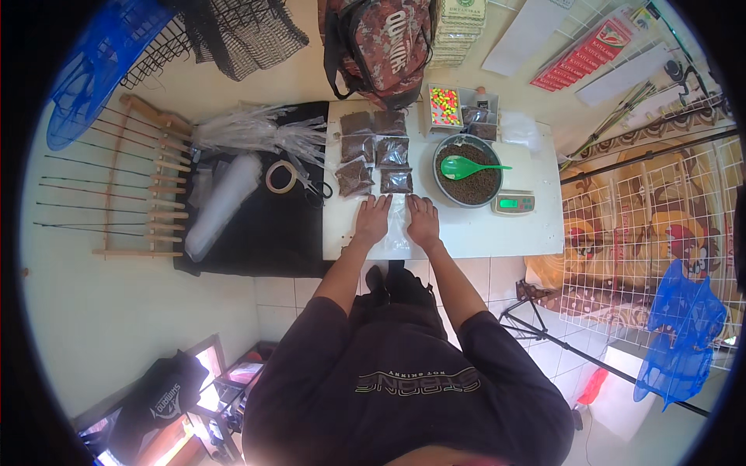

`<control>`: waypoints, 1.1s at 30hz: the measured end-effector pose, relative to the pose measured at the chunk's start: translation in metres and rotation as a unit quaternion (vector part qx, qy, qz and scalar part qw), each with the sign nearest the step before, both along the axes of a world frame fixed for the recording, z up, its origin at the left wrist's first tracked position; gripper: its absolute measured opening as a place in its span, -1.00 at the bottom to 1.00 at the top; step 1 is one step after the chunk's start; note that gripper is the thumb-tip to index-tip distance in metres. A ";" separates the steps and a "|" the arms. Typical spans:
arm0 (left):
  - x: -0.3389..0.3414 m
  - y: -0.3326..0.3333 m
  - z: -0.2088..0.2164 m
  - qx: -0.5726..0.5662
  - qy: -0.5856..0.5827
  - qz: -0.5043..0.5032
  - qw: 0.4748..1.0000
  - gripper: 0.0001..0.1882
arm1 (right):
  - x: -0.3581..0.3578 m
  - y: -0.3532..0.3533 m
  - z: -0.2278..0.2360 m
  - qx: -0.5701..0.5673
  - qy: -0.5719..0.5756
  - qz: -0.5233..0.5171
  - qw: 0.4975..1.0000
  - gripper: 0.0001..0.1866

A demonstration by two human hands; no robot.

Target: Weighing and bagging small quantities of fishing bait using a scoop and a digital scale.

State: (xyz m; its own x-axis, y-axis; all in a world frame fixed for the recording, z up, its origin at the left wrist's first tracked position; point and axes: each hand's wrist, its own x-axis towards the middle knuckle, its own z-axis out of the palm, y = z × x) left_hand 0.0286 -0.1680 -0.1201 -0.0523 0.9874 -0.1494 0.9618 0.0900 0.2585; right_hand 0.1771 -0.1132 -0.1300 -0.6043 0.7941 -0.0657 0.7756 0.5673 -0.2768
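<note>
Most of the work area is taken up by a white table (497,238), its left part covered by a black cloth (272,247). On the cloth, a bundle of clear plastic bags (260,132) is laid beyond a roll of clear plastic (225,206). To the right, a round bowl (468,205) is filled with brown granules (474,189), on which a green spoon (460,166) is rested; a digital scale (515,203) is placed just beside it. At the near edge, an empty clear bag (397,223) is laid between the left hand (372,223) and the right hand (423,223). Both hands are set palm-down and close together, fingers stretched forward; whether the bag's edges are pinched or only touched cannot be told. Beyond the fingertips, six filled packets (392,152) are arranged in two columns. Scissors (316,192) and a tape roll (281,177) are left on the cloth.
</note>
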 end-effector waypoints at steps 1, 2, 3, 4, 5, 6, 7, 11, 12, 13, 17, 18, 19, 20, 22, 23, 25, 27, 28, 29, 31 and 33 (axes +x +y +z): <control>0.001 0.002 0.002 -0.019 -0.002 -0.001 1.000 -0.37 | -0.001 0.000 0.000 0.000 -0.005 -0.009 1.000 -0.29; 0.002 0.003 0.004 -0.038 -0.004 -0.001 0.999 -0.36 | -0.002 0.000 0.000 0.000 -0.010 -0.019 1.000 -0.30; 0.002 0.003 0.002 -0.038 -0.003 -0.001 0.999 -0.36 | -0.004 0.000 -0.001 0.000 -0.010 -0.018 1.000 -0.30; 0.002 0.003 0.001 -0.012 0.000 -0.003 1.000 -0.36 | -0.006 0.001 -0.003 0.014 -0.011 0.016 1.000 -0.30; 0.001 0.002 -0.001 0.015 0.004 -0.006 1.000 -0.36 | -0.008 0.001 -0.004 0.029 -0.011 0.051 0.998 -0.30; 0.000 0.002 -0.002 0.014 0.005 -0.006 1.000 -0.36 | -0.010 -0.001 -0.004 0.029 -0.010 0.051 0.998 -0.30; -0.002 0.001 -0.002 0.021 -0.002 -0.007 1.000 -0.36 | -0.011 -0.002 -0.003 0.019 -0.007 0.036 0.999 -0.31; -0.011 -0.002 -0.006 0.022 0.007 -0.036 0.999 -0.38 | -0.006 0.002 -0.004 0.003 0.011 0.029 1.000 -0.30; -0.015 -0.004 -0.009 0.035 0.021 -0.056 0.998 -0.37 | -0.003 0.002 -0.003 0.003 0.017 0.036 0.999 -0.29; -0.019 -0.008 -0.011 0.050 0.020 -0.070 0.996 -0.38 | 0.000 0.003 -0.003 -0.003 0.029 0.044 0.999 -0.29; -0.026 -0.017 -0.014 0.041 -0.001 -0.118 0.992 -0.40 | 0.017 0.004 0.002 -0.001 0.056 0.122 0.991 -0.32; -0.026 -0.017 -0.016 0.045 0.017 -0.132 0.990 -0.42 | 0.019 0.004 0.003 -0.018 0.065 0.129 0.989 -0.32; -0.027 -0.017 -0.018 0.045 0.022 -0.132 0.990 -0.42 | 0.019 0.004 0.003 -0.018 0.076 0.127 0.989 -0.33; -0.027 -0.018 -0.020 0.045 0.028 -0.132 0.990 -0.42 | 0.020 0.005 0.003 -0.017 0.087 0.125 0.988 -0.34; -0.024 -0.020 -0.013 0.040 0.013 -0.135 0.990 -0.42 | 0.028 0.005 -0.002 -0.005 0.075 0.116 0.990 -0.34; -0.022 -0.020 -0.009 0.035 -0.001 -0.135 0.990 -0.42 | 0.033 0.006 -0.004 0.007 0.064 0.109 0.992 -0.35; -0.028 -0.025 -0.012 0.044 0.024 -0.143 0.989 -0.42 | 0.033 0.007 0.000 0.007 0.057 0.123 0.991 -0.35; -0.033 -0.028 -0.016 0.063 0.059 -0.153 0.984 -0.44 | 0.033 0.008 0.002 0.011 0.033 0.138 0.990 -0.37; -0.033 -0.027 -0.018 0.065 0.060 -0.152 0.984 -0.44 | 0.032 0.009 0.003 0.014 0.033 0.139 0.990 -0.37; -0.034 -0.027 -0.020 0.060 0.064 -0.150 0.985 -0.48 | 0.031 0.008 0.003 0.021 0.037 0.141 0.989 -0.38; -0.032 -0.023 -0.023 0.062 0.088 -0.156 0.982 -0.56 | 0.033 0.011 -0.002 0.044 0.041 0.146 0.987 -0.45; -0.031 -0.024 -0.030 0.073 0.090 -0.163 0.980 -0.57 | 0.034 0.007 -0.005 0.058 0.046 0.141 0.987 -0.54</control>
